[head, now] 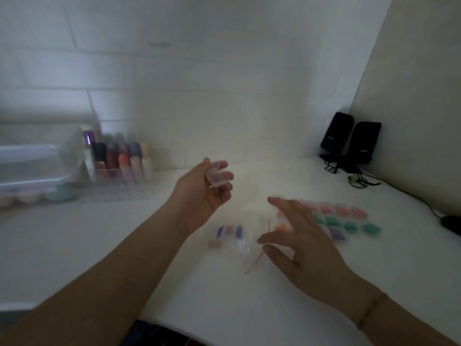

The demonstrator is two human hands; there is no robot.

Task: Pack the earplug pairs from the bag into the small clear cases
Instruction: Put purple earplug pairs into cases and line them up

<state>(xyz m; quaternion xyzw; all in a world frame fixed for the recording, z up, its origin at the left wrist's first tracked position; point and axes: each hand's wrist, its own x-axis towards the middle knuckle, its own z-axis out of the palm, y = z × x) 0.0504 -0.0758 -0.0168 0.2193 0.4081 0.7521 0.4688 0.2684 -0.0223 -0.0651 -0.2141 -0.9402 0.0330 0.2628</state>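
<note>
The picture is blurred. My left hand (204, 193) is raised above the white table (124, 245) and holds a small clear case (219, 176) with its lid hinged up. My right hand (294, 236) hovers with spread, straight fingers over a clear zip bag (249, 236) that has a red seal line. Blue and pink earplugs (228, 233) lie on the table at the bag's left side. To the right of my right hand, filled cases (349, 218) with pink, green and purple earplugs sit in rows.
A clear organiser (117, 168) with coloured bottles stands at the back left, next to a clear plastic box (30, 168). Two black speakers (351, 138) with cables stand in the back right corner. A black mouse (451, 223) lies at the right edge.
</note>
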